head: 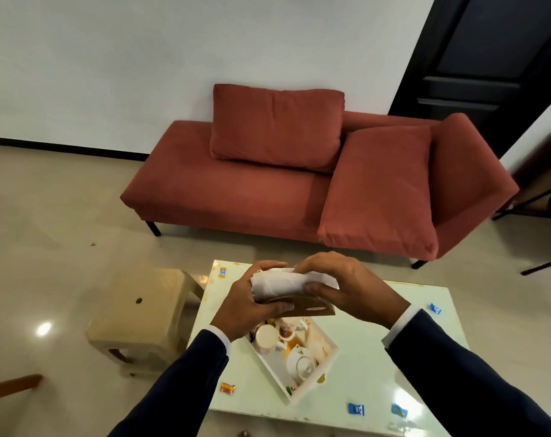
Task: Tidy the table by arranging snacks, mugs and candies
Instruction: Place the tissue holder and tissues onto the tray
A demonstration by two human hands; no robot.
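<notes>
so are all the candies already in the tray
No, several wrapped candies lie loose on the table, outside the white tray.

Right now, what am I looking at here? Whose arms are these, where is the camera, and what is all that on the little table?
No machine here: a person wears one camera on the head, looking forward and down. The left hand and right hand together hold a wooden holder stuffed with white paper napkins, lifted above the white table. On the table sits a white tray with a mug and a small teapot. Wrapped candies lie scattered on the table: an orange candy on the left, a blue candy near the front. Behind stand a beige stool and a red sofa.
</notes>
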